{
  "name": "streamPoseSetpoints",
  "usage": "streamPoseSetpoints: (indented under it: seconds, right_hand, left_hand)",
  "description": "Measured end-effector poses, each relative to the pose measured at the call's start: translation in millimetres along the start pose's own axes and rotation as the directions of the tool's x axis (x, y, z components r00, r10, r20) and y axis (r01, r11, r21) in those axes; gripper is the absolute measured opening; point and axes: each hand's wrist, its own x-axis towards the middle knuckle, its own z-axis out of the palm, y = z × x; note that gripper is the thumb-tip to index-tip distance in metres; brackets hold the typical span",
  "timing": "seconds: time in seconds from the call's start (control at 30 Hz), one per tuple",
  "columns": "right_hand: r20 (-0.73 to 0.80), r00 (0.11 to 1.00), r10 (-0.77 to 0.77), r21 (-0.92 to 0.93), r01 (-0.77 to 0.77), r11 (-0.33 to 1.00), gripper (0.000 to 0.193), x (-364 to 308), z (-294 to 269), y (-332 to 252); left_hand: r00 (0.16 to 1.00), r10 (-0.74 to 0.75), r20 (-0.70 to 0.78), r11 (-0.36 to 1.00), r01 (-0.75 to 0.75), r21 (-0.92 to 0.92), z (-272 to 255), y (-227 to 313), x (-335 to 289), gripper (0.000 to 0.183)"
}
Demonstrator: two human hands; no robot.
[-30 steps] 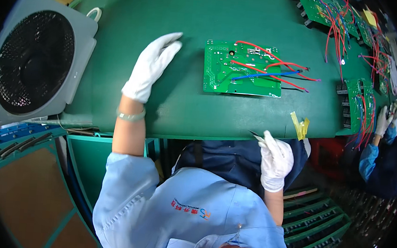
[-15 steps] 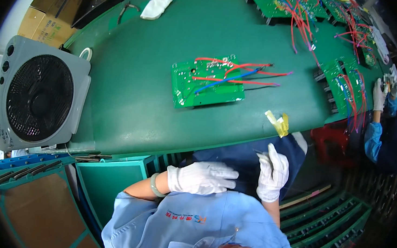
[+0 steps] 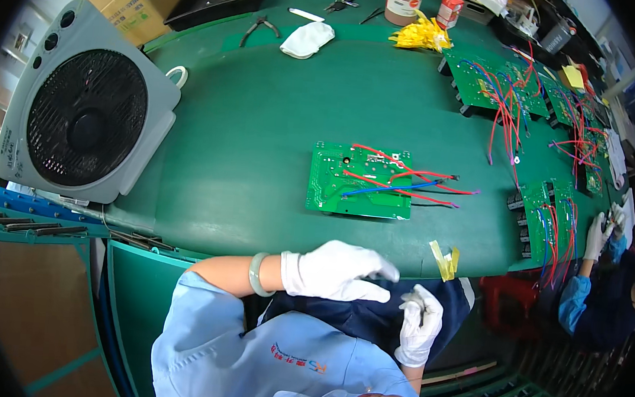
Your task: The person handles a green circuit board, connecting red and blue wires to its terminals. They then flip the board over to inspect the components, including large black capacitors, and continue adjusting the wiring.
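My left hand [image 3: 338,272], in a white glove, hovers in front of the table's near edge with its fingers stretched and the thumb apart; it holds nothing. To its right is my right hand [image 3: 419,327], also gloved, over my lap. Its fingers are bent together, and whatever they may pinch is too small to make out. Beyond both hands a green circuit board [image 3: 362,196] lies flat on the table, with red, blue and black wires reaching off its right side. Strips of yellow tape [image 3: 444,262] hang at the near table edge, close to my right hand.
A grey box fan [image 3: 89,117] stands at the left. Pliers [image 3: 260,30], a white cloth-like item [image 3: 307,39] and a yellow bundle [image 3: 421,33] lie at the back. More wired circuit boards [image 3: 551,221] are on the right, near a co-worker's gloved hands [image 3: 599,234].
The view has shifted, so the table sits lower in it. My left hand has risen off my front toward the table edge, thumb spreading. My right hand's fingers have curled in.
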Motion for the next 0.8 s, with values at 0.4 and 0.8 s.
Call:
streamPoseSetpoints:
  seconds: [0.4, 0.8]
  right_hand:
    - [0.375, 0.902, -0.215, -0.104, 0.272, 0.957, 0.015, 44, 19, -33]
    - [0.042, 0.921, 0.386, 0.215, -0.386, 0.897, 0.042, 124, 58, -30]
  left_hand:
    - [0.928, 0.372, -0.010, 0.886, -0.352, 0.302, -45, -12, -7, 0.018]
    - [0.874, -0.287, -0.391, 0.952, 0.214, -0.220, -132, -98, -21, 0.056]
